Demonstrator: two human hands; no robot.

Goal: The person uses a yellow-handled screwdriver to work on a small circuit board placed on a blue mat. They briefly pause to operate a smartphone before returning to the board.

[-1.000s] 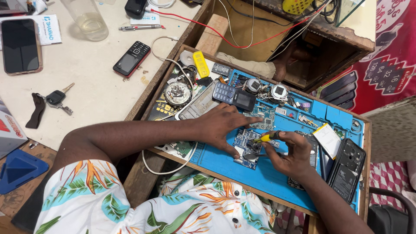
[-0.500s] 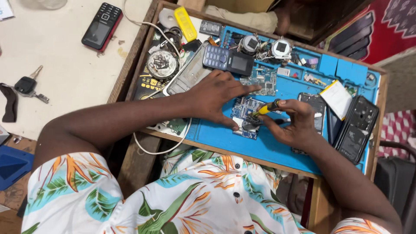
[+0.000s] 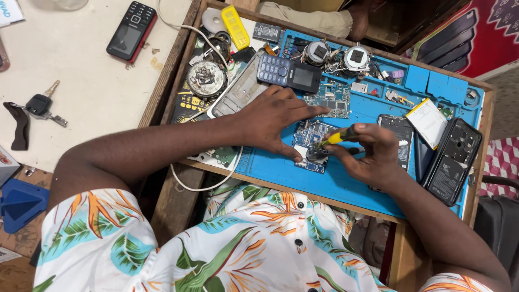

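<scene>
A small blue circuit board [image 3: 309, 141] lies on the blue work mat [image 3: 346, 181]. My left hand [image 3: 273, 120] rests flat on the mat with its fingers spread, pinning the board's left and top edges. My right hand [image 3: 373, 152] grips a screwdriver with a yellow and black handle [image 3: 334, 138], its tip down on the board's right side. A second green-blue circuit board [image 3: 332, 99] lies just above my left fingers. A dark blue keypad phone [image 3: 288, 72] sits beyond that hand.
A black phone back shell [image 3: 453, 159], a white battery [image 3: 427, 122] and a dark phone frame [image 3: 401, 136] lie at the mat's right. Small parts crowd its top edge. Left, on the beige table, lie a black and red phone [image 3: 131, 30] and keys [image 3: 42, 106].
The camera has tilted, so the whole tray sits higher and more to the left in view. Both hands stay on the board, with the screwdriver tip still on it.
</scene>
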